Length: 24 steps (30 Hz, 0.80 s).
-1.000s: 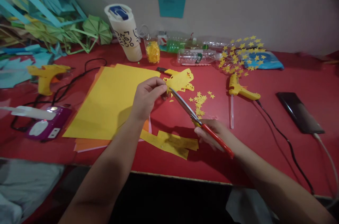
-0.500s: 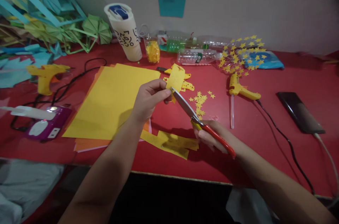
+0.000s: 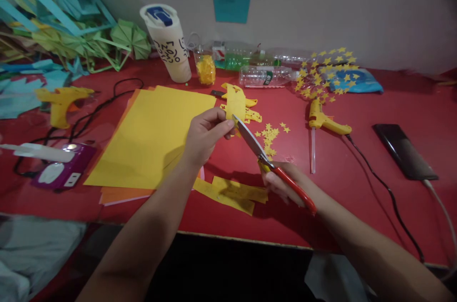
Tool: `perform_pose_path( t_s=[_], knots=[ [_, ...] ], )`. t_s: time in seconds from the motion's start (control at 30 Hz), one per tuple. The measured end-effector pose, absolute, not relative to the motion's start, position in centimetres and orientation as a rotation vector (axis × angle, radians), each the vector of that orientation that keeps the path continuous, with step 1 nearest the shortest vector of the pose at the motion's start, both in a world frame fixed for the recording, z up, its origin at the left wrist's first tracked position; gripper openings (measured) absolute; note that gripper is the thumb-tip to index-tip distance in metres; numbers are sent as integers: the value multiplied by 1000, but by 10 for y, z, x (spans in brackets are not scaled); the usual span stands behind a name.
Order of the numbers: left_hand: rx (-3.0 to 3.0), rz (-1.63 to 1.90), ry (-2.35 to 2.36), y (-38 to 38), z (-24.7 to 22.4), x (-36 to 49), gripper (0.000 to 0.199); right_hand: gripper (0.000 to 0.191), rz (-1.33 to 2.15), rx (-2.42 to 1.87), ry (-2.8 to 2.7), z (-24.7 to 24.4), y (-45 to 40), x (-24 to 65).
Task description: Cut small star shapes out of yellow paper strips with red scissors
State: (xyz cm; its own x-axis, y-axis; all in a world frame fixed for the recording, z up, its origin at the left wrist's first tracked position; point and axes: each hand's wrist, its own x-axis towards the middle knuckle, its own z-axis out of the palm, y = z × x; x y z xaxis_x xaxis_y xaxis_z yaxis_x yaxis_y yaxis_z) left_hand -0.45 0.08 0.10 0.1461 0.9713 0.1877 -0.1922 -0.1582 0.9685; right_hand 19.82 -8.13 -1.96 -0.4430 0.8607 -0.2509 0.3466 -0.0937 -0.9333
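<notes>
Left hand [image 3: 203, 138]: thumb and fingers pinched on the lower end of a yellow paper piece [image 3: 236, 101], above the tabletop [image 3: 350, 169]. Paper probably light, bendy, easily creased; margins look the best hold. Right hand [image 3: 302, 181]: grip wrapped round the handles of the scissors [image 3: 252, 139], likely stiff, heavier; tips at the paper, near left fingertips. Paper stars [image 3: 270, 134] bound the room beside the blades; near edge under both forearms.
</notes>
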Motion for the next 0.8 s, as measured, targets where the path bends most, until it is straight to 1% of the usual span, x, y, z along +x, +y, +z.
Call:
perform_pose_path(
  t_s=[0.2, 0.57, 0.8],
  knots=[
    [1258, 1287, 851, 1, -1, -4, 16, 55, 1540, -1393, -1708, -10, -84, 193],
    [1237, 1278, 837, 1, -3, -4, 18, 46, 1524, -1439, -1713, -13, -84, 192],
    [1225, 1269, 788, 1, -2, -4, 17, 52, 1501, -1376, -1736, -23, -84, 196]
  ],
)
